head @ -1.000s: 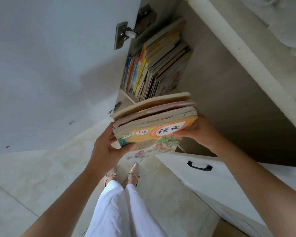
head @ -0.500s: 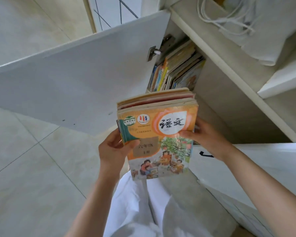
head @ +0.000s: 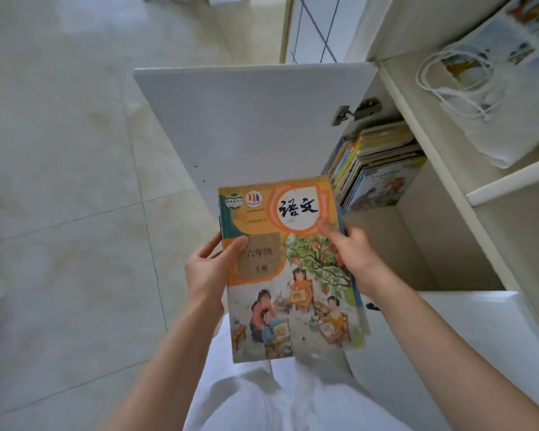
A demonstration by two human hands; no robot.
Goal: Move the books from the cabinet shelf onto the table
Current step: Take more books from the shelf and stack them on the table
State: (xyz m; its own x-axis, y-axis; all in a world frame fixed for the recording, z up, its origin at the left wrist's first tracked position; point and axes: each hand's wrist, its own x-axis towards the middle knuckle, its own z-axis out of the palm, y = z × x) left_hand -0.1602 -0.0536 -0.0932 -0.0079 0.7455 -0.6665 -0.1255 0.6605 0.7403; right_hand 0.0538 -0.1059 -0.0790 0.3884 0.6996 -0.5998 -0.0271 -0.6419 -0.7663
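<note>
Both hands on the stack of books [head: 288, 269]: left hand [head: 207, 269] thumb over cover, right hand [head: 353, 256] gripping w/ fingers curled underneath (more books [head: 375, 168] on cabinet shelf).

Cabinet shelf [head: 383, 231]: row of books [head: 375, 169] upright at back-left, by open door.

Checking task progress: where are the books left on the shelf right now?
In the head view, the remaining books stand upper right of centre inside the open cabinet, just right of the door hinge and beyond the stack of books held by both hands.
</note>
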